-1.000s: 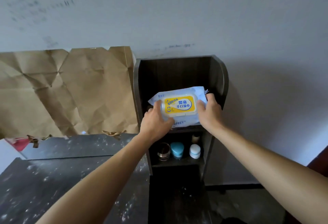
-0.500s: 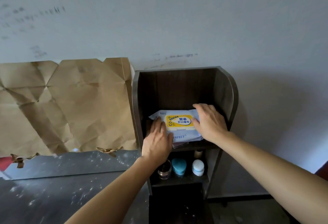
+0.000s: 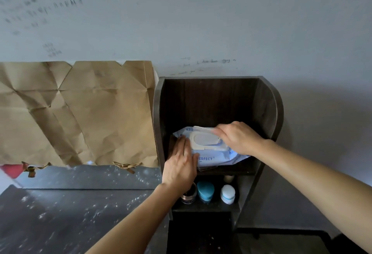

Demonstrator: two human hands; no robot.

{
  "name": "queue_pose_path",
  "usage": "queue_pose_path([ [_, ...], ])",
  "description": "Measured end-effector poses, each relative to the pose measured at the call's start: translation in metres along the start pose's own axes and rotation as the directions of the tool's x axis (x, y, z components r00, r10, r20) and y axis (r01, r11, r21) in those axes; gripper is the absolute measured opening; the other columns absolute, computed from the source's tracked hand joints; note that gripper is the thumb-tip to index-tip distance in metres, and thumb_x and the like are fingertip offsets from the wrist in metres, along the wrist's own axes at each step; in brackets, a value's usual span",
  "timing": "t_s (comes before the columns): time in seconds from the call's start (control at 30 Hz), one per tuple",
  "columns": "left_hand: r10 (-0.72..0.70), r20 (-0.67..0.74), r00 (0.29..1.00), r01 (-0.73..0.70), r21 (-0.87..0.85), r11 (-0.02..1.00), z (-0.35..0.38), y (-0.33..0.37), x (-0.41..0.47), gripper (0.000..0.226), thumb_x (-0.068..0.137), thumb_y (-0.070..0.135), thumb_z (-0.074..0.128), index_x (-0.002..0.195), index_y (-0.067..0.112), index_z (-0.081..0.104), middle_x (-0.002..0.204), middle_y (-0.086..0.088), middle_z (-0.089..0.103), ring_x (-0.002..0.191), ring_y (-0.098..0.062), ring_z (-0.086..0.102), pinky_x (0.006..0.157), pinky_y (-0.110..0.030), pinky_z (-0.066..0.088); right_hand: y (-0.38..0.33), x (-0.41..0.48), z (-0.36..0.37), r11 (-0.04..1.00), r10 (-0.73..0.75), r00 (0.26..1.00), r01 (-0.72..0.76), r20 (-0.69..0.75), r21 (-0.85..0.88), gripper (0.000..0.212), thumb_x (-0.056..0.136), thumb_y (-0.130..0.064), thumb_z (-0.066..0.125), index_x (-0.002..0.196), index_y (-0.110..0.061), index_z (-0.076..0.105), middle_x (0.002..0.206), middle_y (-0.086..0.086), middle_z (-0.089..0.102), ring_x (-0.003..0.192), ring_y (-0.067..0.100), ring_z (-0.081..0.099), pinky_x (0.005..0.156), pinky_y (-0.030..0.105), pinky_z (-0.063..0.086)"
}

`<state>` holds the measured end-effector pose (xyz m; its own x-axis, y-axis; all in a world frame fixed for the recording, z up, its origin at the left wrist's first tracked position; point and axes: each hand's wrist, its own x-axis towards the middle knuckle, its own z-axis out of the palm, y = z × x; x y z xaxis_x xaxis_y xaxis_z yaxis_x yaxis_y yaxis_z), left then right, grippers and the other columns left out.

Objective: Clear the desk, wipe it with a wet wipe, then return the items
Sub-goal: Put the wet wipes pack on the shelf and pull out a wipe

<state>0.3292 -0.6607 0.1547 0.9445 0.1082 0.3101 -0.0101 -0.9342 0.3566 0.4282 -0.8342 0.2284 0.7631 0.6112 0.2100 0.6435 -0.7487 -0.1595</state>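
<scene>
Desk (image 3: 60, 213): dark, speckled top at lower left, bare where it shows; it looks ready to wipe, so the step in hand is probably drawing a wipe
Left hand (image 3: 180, 165): flat, fingers straight and together, pressing on the left end of the pack; keep this weight on so the pack does not lift or slide when a sheet is drawn
Wet wipe pack (image 3: 217, 157): lies flat on the upper shelf of the shelf unit (image 3: 269, 113), front edge near the shelf lip; best worked where it lies
Lid flap (image 3: 203, 128): raised at the far side, with the pale oval opening bare below it; fold it fully back before reaching in
Right hand (image 3: 239, 139): fingers curled over the far edge of the opening, seemingly pinching the flap; whether a wipe is already caught I cannot tell; pull one sheet up and towards the body, slowly, so the next does not trail out
Jars (image 3: 205, 191): three small ones on the shelf below, apart from the pack; keep the wrist clear of them when withdrawing
</scene>
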Motion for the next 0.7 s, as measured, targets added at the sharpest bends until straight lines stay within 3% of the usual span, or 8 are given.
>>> queue_pose_path([
  [0.07, 0.01, 0.0, 1.0, -0.01, 0.013, 1.0, -0.003, 0.001, -0.001, 0.071, 0.092, 0.046, 0.02, 0.141, -0.002, 0.036, 0.146, -0.02, 0.038, 0.137, -0.031, 0.035, 0.111, -0.034, 0.03, 0.0, 0.009, -0.008, 0.994, 0.095, 0.995, -0.093, -0.024, 0.065, 0.048, 0.098, -0.048, 0.029, 0.084, -0.014, 0.061, 0.078, 0.009, 0.063, 0.078, 0.033, 0.061, 0.062, 0.038, 0.042],
  [0.13, 0.022, 0.015, 1.0, -0.022, 0.026, 0.999, -0.007, 0.001, 0.001, 0.062, 0.097, 0.043, 0.031, 0.144, 0.002, 0.031, 0.151, -0.017, 0.031, 0.14, -0.028, 0.029, 0.113, -0.031, 0.025, -0.002, 0.02, -0.011, 0.987, 0.162, 0.981, -0.161, -0.103, 0.022, 0.049, 0.098, -0.049, 0.028, 0.081, -0.015, 0.059, 0.076, 0.006, 0.059, 0.078, 0.031, 0.06, 0.059, 0.033, 0.036],
  [0.27, 0.033, 0.052, 0.998, -0.036, 0.067, 0.997, -0.017, 0.004, 0.007, 0.057, 0.096, 0.042, 0.033, 0.143, 0.009, 0.033, 0.15, -0.012, 0.032, 0.135, -0.029, 0.034, 0.108, -0.033, 0.029, -0.003, 0.034, -0.002, 0.97, 0.22, 0.939, -0.24, -0.265, -0.045, 0.043, 0.097, -0.047, 0.036, 0.1, -0.013, 0.062, 0.101, 0.014, 0.056, 0.088, 0.038, 0.059, 0.063, 0.034, 0.037],
  [0.37, 0.115, 0.044, 0.992, -0.12, 0.135, 0.984, -0.024, 0.008, 0.012, 0.067, 0.086, 0.045, 0.018, 0.138, 0.009, 0.041, 0.148, -0.013, 0.037, 0.134, -0.03, 0.036, 0.108, -0.04, 0.03, -0.002, 0.032, 0.009, 0.955, 0.285, 0.887, -0.23, -0.364, 0.188, 0.03, 0.091, -0.039, 0.055, 0.106, -0.013, 0.054, 0.107, 0.012, 0.052, 0.087, 0.034, 0.057, 0.064, 0.033, 0.038],
  [0.47, 0.189, 0.062, 0.98, -0.195, 0.115, 0.974, -0.025, 0.009, 0.025, 0.057, 0.089, 0.034, 0.025, 0.137, 0.009, 0.042, 0.15, -0.011, 0.035, 0.137, -0.028, 0.032, 0.108, -0.039, 0.031, 0.006, 0.029, 0.008, 0.868, 0.414, 0.794, -0.199, -0.444, 0.454, 0.022, 0.084, -0.023, 0.067, 0.094, -0.011, 0.052, 0.095, 0.007, 0.054, 0.079, 0.026, 0.056, 0.064, 0.034, 0.042],
  [0.57, 0.185, 0.108, 0.977, -0.191, 0.051, 0.98, -0.026, 0.009, 0.039, 0.065, 0.086, 0.037, 0.02, 0.141, 0.007, 0.037, 0.152, -0.009, 0.03, 0.14, -0.024, 0.028, 0.108, -0.038, 0.029, 0.011, 0.027, 0.001, 0.84, 0.429, 0.865, -0.277, -0.26, 0.467, 0.007, 0.082, -0.014, 0.068, 0.087, -0.011, 0.063, 0.085, 0.005, 0.064, 0.082, 0.024, 0.062, 0.069, 0.03, 0.047],
  [0.63, 0.163, 0.145, 0.976, -0.171, 0.046, 0.984, -0.025, 0.007, 0.043, 0.068, 0.085, 0.037, 0.017, 0.145, 0.008, 0.031, 0.155, -0.005, 0.024, 0.143, -0.019, 0.021, 0.111, -0.037, 0.025, 0.007, 0.022, 0.004, 0.865, 0.373, 0.924, -0.313, -0.086, 0.392, 0.012, 0.083, -0.011, 0.064, 0.094, -0.012, 0.069, 0.094, 0.003, 0.069, 0.09, 0.02, 0.064, 0.078, 0.028, 0.051],
  [0.7, 0.153, 0.167, 0.974, -0.166, 0.065, 0.984, -0.023, 0.005, 0.042, 0.068, 0.086, 0.036, 0.017, 0.147, 0.01, 0.027, 0.158, -0.003, 0.019, 0.144, -0.016, 0.016, 0.112, -0.036, 0.021, 0.004, 0.012, 0.007, 0.896, 0.329, 0.944, -0.305, -0.022, 0.322, 0.014, 0.084, -0.012, 0.062, 0.093, -0.014, 0.072, 0.096, 0.0, 0.07, 0.091, 0.018, 0.065, 0.081, 0.031, 0.054],
])
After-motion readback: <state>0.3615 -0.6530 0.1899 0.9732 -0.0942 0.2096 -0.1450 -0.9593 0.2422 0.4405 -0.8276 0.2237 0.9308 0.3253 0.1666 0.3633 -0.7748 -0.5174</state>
